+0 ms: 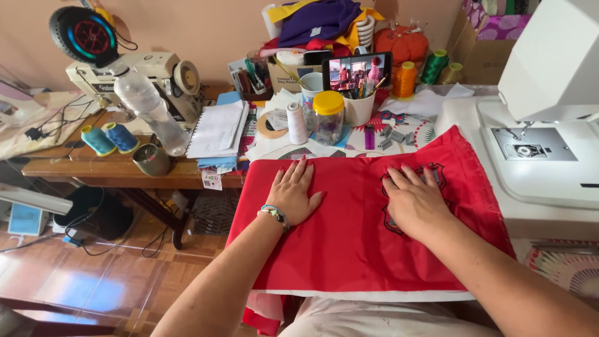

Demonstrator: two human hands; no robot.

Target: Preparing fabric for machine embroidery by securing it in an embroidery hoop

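Observation:
A red piece of fabric (349, 243) lies spread flat on the work surface in front of me, with a white edge along its near side. My left hand (292, 193) rests palm down on the left part of the cloth, fingers spread. My right hand (413, 198) presses flat on the right part, covering most of a dark embroidered emblem (437, 171). Neither hand holds anything. A beaded bracelet sits on my left wrist.
A white sewing machine (549, 118) stands at the right, touching the cloth. Behind the cloth are a yellow-lidded jar (328, 117), a white thread spool (296, 123), a cup of pens, a small screen, thread cones, a notebook (217, 130) and a plastic bottle (150, 111). Tiled floor lies left.

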